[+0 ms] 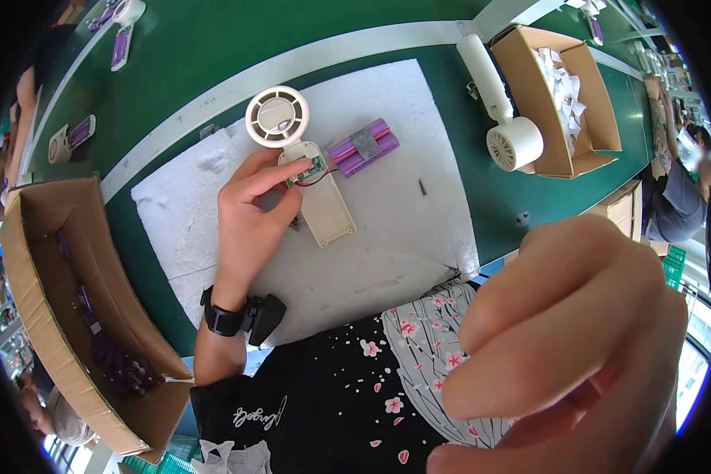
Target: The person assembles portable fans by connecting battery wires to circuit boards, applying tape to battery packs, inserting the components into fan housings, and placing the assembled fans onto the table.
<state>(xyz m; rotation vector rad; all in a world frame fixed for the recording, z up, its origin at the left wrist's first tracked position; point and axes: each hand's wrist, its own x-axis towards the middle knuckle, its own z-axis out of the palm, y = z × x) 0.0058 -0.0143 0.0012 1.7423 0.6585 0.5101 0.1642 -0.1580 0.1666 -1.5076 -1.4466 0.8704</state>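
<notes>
An opened cream handheld fan (329,208) lies on a white foam sheet, its round grille head pointing away from me. My left hand (261,197) pinches around the small green circuit board (314,167) at the top of the fan's handle shell, index finger on the board and thumb at its near edge. Red and black wires run from there to a purple battery pack (363,148), two wrapped cells lying beside the shell. My right hand (569,332) is raised large and close on the right, fingers curled closed; anything inside them is hidden.
The foam sheet (403,237) covers part of a green table, with a small dark bit (423,187) on it. A cardboard box (71,347) at left holds purple pieces. Another white fan (498,103) lies right, beside a carton (600,118) of white scraps. People sit at the sides.
</notes>
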